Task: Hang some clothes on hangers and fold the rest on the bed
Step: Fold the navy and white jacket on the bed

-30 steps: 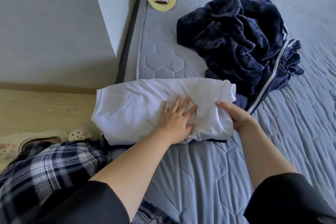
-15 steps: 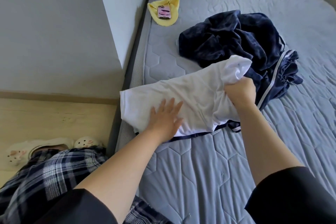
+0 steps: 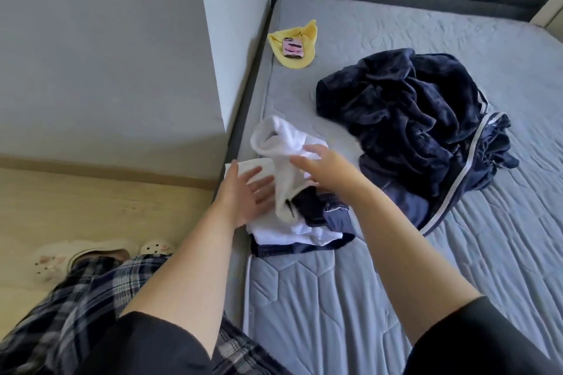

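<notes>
Head view is showing the white garment (image 3: pixel 274 137) lying at the left edge of the bed (image 3: pixel 304 298), navy pile (image 3: pixel 411 119) at its two o'clock; left hand (image 3: pixel 243 195) is pressing it flat-fingered, right hand (image 3: pixel 323 164) touching it, fingers straight. Soft, floppy: I'd be pinching its folded edge

At the edge of the grey quilted bed (image 3: pixel 335 283) lies a white soft garment (image 3: pixel 283 143), half folded, on top of a navy piece of clothing (image 3: pixel 338 216). The left hand (image 3: pixel 243 195) rests flat on its left part with straight fingers. The right hand (image 3: pixel 323 164) is over its raised fold, fingers loose and blurred. Just beside them is a crumpled navy plush pile (image 3: pixel 411 119). Farther back, a pink phone (image 3: pixel 293 48) lies on a yellow cloth (image 3: pixel 300 36).
</notes>
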Motion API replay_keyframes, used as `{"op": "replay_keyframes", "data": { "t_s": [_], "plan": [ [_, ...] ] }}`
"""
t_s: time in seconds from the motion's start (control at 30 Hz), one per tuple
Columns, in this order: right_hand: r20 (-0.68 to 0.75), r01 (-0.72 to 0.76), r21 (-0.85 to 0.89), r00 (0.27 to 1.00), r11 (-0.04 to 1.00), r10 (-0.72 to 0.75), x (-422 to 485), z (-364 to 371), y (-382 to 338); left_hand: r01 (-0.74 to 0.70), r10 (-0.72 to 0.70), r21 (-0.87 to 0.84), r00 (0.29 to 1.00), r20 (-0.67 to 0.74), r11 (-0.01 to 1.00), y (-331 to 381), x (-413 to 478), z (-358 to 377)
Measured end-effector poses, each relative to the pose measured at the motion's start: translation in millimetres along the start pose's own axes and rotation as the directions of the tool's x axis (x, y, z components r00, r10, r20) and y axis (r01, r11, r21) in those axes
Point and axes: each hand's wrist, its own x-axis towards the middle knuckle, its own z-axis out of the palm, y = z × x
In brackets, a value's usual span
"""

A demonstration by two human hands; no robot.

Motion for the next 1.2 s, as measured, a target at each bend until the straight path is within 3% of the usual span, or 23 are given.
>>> {"op": "replay_keyframes", "data": {
  "t_s": [0.07, 0.2, 0.33, 0.4, 0.47, 0.5, 0.53, 0.57, 0.6, 0.67, 0.73, 0.77, 0.8, 0.83, 0.9, 0.93, 1.0, 1.07, 1.2],
  "plan": [
    [0.214, -0.105, 0.199, 0.975, 0.974, 0.062, 3.9, 27.3, 8.7, 0.013, -0.014, -0.021, 0.999, -0.03, 1.0, 7.2, -0.7, -8.8],
    [0.236, -0.13, 0.314, 0.97, 0.941, 0.055, 10.1, 55.5, 35.6, 0.039, 0.01, 0.196, 0.97, -0.244, 0.98, 5.9, -1.0, -13.6],
    [0.185, 0.023, 0.016, 0.982, 1.0, -0.026, 13.3, 53.6, 37.2, 0.087, 0.16, 0.544, 0.906, -0.391, 0.835, 0.6, 5.7, -13.7],
    [-0.019, 0.147, -0.019, 0.989, 0.989, -0.147, 12.6, 48.3, 32.2, 0.123, 0.152, 0.566, 0.897, -0.414, 0.815, 0.8, 6.9, -11.6],
    [-0.317, 0.233, -0.139, 0.91, 0.962, -0.266, 15.2, 39.6, 30.8, 0.137, 0.132, 0.547, 0.896, -0.424, 0.826, 0.5, 10.4, -12.9],
    [-0.4, 0.236, -0.271, 0.854, 0.933, -0.332, 20.2, 36.3, 34.1, 0.13, 0.139, 0.537, 0.891, -0.432, 0.833, 0.5, 11.4, -14.4],
    [-0.397, 0.199, -0.429, 0.835, 0.881, -0.382, 26.7, 34.7, 38.6, 0.116, 0.163, 0.541, 0.883, -0.439, 0.833, 0.9, 11.2, -14.9],
    [-0.331, 0.135, -0.567, 0.866, 0.813, -0.375, 32.6, 37.1, 45.2, 0.094, 0.209, 0.569, 0.872, -0.444, 0.817, 1.7, 11.8, -16.9],
    [-0.257, 0.065, -0.665, 0.916, 0.744, -0.309, 37.4, 43.0, 53.9, 0.07, 0.282, 0.628, 0.851, -0.443, 0.775, 2.9, 11.8, -18.5],
    [-0.199, -0.059, -0.778, 0.967, 0.625, -0.157, 43.6, 58.2, 70.2, 0.064, 0.482, 0.827, 0.786, -0.387, 0.559, 7.3, 8.8, -21.7],
    [-0.223, -0.109, -0.822, 0.965, 0.559, -0.139, 49.9, 70.0, 81.6, 0.003, 0.692, 0.982, 0.709, -0.136, 0.19, 14.4, 3.6, -18.6],
    [-0.233, -0.122, -0.834, 0.962, 0.539, -0.143, 53.4, 73.9, 83.4, -0.072, 0.732, 0.997, 0.68, 0.037, 0.016, 17.3, 1.1, -14.1],
    [-0.24, -0.138, -0.847, 0.961, 0.514, -0.139, 56.6, 77.1, 83.4, -0.153, 0.708, 0.984, 0.685, 0.172, -0.091, 19.4, -1.8, -9.2],
    [-0.246, -0.156, -0.86, 0.961, 0.486, -0.126, 60.1, 79.6, 83.1, -0.209, 0.627, 0.971, 0.743, 0.235, -0.116, 20.5, -5.7, -3.7],
    [-0.255, -0.181, -0.873, 0.961, 0.453, -0.106, 66.4, 82.8, 84.8, -0.226, 0.308, 0.964, 0.915, 0.26, -0.141, 17.2, -13.7, 3.2],
    [-0.258, -0.187, -0.871, 0.961, 0.455, -0.099, 67.9, 83.4, 85.5, -0.228, 0.155, 0.956, 0.954, 0.258, -0.186, 12.7, -16.2, 4.5],
    [-0.255, -0.177, -0.854, 0.962, 0.489, -0.096, 67.9, 81.3, 86.1, -0.252, 0.035, 0.909, 0.96, 0.278, -0.332, 2.6, -20.3, 5.3],
    [-0.229, -0.142, -0.834, 0.968, 0.533, -0.1, 67.0, 75.1, 86.6, -0.294, 0.029, 0.84, 0.939, 0.343, -0.455, -4.0, -22.6, 2.0],
    [-0.093, 0.074, -0.63, 0.981, 0.773, -0.169, 58.1, 47.6, 85.2, -0.277, 0.021, 0.827, 0.944, 0.329, -0.489, -2.2, -24.0, -10.7]
  ]
}}
